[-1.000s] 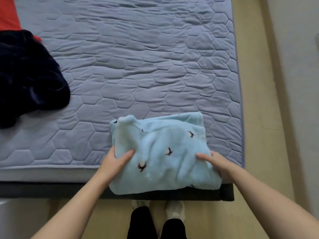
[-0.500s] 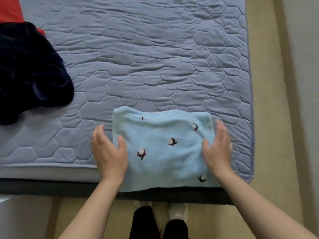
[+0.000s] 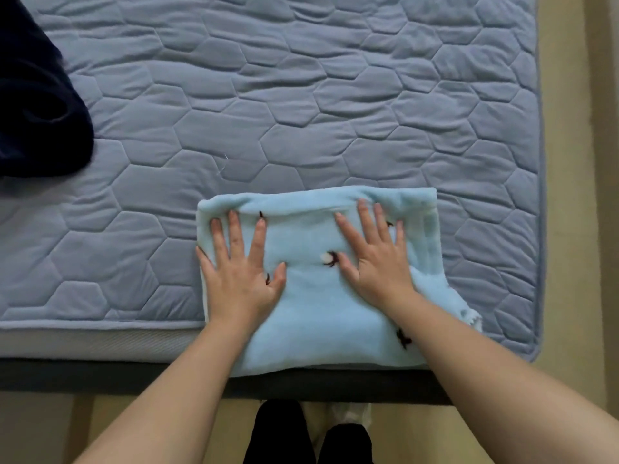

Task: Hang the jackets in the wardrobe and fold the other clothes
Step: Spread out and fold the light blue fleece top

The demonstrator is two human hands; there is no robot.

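A light blue fleece garment [image 3: 311,316] with small dark and white cotton-flower prints lies folded into a rough rectangle at the near edge of the bed. My left hand [image 3: 239,272] lies flat on its left part with fingers spread. On its right part my right hand [image 3: 375,256] presses down, fingers straight and apart. The garment's near edge hangs slightly over the mattress edge, and a loose corner sticks out at the lower right.
The bed has a grey-blue quilted mattress cover [image 3: 301,112] with a hexagon pattern. A dark navy garment [image 3: 33,112] is heaped at the left edge. A beige floor [image 3: 566,195] runs along the bed's right side. My legs and feet [image 3: 311,433] stand below the dark bed frame.
The fleece was folded over away from me. Both hands moved from the garment's sides onto its top and now lie flat on it. The camera view moved closer.
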